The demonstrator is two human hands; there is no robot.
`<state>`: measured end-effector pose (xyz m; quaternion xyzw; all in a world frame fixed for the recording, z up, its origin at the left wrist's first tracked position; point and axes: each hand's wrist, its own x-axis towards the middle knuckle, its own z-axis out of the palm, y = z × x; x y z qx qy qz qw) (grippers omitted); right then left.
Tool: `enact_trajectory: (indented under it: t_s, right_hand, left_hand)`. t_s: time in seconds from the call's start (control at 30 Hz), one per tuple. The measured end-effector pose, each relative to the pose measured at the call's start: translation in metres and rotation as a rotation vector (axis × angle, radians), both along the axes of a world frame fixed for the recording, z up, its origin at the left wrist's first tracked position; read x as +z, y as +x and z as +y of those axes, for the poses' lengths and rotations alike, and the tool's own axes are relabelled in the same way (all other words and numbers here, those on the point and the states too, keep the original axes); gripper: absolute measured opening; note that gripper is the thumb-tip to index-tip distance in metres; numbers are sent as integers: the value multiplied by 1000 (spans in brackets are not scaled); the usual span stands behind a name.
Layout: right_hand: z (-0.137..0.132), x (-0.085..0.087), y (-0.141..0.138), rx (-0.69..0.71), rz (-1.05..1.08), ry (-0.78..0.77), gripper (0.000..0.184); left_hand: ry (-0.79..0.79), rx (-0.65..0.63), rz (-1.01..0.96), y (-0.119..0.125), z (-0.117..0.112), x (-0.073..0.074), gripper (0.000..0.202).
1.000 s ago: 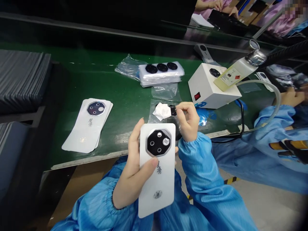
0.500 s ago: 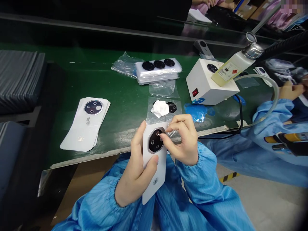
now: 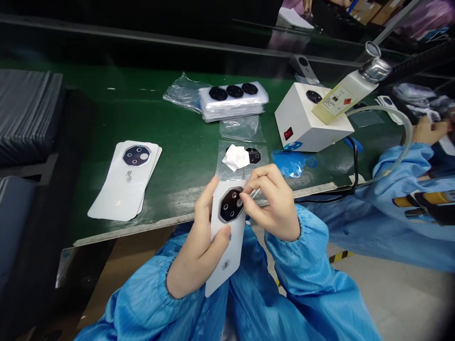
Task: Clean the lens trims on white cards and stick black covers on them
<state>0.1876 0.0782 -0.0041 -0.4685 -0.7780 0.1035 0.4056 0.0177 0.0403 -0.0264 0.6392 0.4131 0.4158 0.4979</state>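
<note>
My left hand (image 3: 198, 248) grips a white phone back cover (image 3: 227, 253), with its thumb across the cover's face. A black octagonal camera module (image 3: 231, 204) sits on the cover's upper end. My right hand (image 3: 273, 203) is pinched over the module, its fingertips touching the module's edge. Those fingers hold a thin shiny strip (image 3: 254, 193), perhaps clear film or a fine tool; the picture does not settle which. Just beyond the hands, a white wipe (image 3: 234, 157) and a black octagonal piece (image 3: 253, 155) lie on a clear plastic bag (image 3: 241, 163).
On the green workbench (image 3: 177, 118) lie a stack of white covers (image 3: 124, 182) and a wrapped stack with black modules (image 3: 232, 99). Nearby stand a white box with a red switch (image 3: 298, 121) and a dispensing bottle (image 3: 343, 94). A co-worker's blue sleeve (image 3: 398, 173) is at right.
The cover has moved down and tilted, and my right hand has come from over the bag to the module. The wipe now lies on the bag, and my head has shifted slightly.
</note>
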Motion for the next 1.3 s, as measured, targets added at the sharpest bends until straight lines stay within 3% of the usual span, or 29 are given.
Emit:
enact_trajectory:
  t_s: [0.4, 0.67, 0.77, 0.97, 1.3]
  right_hand:
    - [8, 1, 12, 123, -40, -139, 8]
    - [11, -5, 24, 217, 195, -297, 6]
    - [5, -7, 20, 164, 270, -280, 3]
    - [-6, -5, 3, 43, 203, -161, 7]
    - [-7, -7, -2, 37, 231, -177, 9]
  left_hand:
    - [-26, -85, 54, -4, 8, -1, 68]
    - [-52, -58, -12, -4, 6, -1, 67]
    - [-36, 7, -5, -2, 3, -2, 69]
    - [100, 32, 50, 2, -6, -2, 76]
    - [233, 26, 94, 9, -9, -8, 80]
